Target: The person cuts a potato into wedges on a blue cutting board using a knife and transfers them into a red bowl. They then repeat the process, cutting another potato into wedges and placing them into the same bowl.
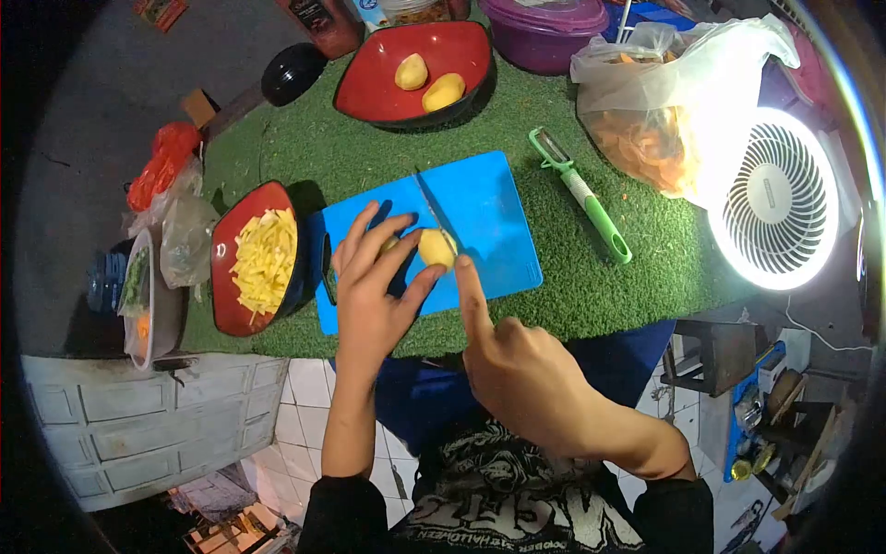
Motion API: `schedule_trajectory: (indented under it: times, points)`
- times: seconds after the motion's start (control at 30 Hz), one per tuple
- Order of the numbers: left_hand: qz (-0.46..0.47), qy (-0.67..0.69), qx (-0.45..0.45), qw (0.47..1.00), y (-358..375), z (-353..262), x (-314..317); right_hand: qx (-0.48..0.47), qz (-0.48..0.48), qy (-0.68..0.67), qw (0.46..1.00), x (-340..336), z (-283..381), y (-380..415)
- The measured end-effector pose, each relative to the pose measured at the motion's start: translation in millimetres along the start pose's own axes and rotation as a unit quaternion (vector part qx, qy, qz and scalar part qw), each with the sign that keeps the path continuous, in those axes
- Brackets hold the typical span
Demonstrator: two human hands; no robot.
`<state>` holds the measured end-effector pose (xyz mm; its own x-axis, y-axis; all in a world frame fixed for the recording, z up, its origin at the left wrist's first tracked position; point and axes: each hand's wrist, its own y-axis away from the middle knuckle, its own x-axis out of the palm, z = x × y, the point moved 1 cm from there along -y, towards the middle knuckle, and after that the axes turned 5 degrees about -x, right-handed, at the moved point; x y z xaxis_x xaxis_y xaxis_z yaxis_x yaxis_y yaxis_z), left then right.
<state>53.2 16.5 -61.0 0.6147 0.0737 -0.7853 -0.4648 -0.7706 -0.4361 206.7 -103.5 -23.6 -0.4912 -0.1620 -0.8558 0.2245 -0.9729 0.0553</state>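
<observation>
A blue cutting board [498, 217] lies on the green turf-like mat. On it sits a peeled potato [434, 249], with another pale piece partly hidden beneath my left fingers. My left hand [374, 272] grips the potato between thumb and fingertips from the left side. In my right hand [521, 365] is a knife [429, 198], its handle hidden in my palm and my index finger stretched along it. The thin blade runs away from me, against the right side of the potato. Left of the board, a red bowl [221, 258] holds potato sticks [265, 261].
A red bowl [355, 92] with two peeled potatoes stands at the back. On the right are a green peeler [591, 208], a plastic bag of peelings [646, 138] and a bright white fan [771, 198]. A purple tub [544, 42] is behind; a grey basin [166, 314] sits far left.
</observation>
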Motion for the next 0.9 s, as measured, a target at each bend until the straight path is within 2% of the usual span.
schedule_trajectory:
  times: [0.03,0.17,0.37,0.4,0.47,0.9]
  points:
    - [0.001,0.001,0.001,1.000,0,1,0,0.006,0.039,0.033,0.999,-3,2,-7]
    - [0.000,0.006,-0.006,1.000,1,0,-1,0.041,0.022,-0.031,0.998,-17,-5,-29]
    - [-0.013,0.013,-0.017,1.000,3,2,0,0.018,-0.094,-0.127,0.987,-16,-22,-24]
    - [-0.009,0.016,-0.020,1.000,3,2,0,0.018,-0.093,-0.127,0.987,-19,-19,-21]
    - [-0.001,0.007,-0.025,1.000,3,0,-1,0.039,-0.006,-0.132,0.991,-26,-11,-12]
    - [-0.015,0.023,-0.015,1.000,4,5,0,0.010,-0.015,-0.144,0.989,-27,-5,2]
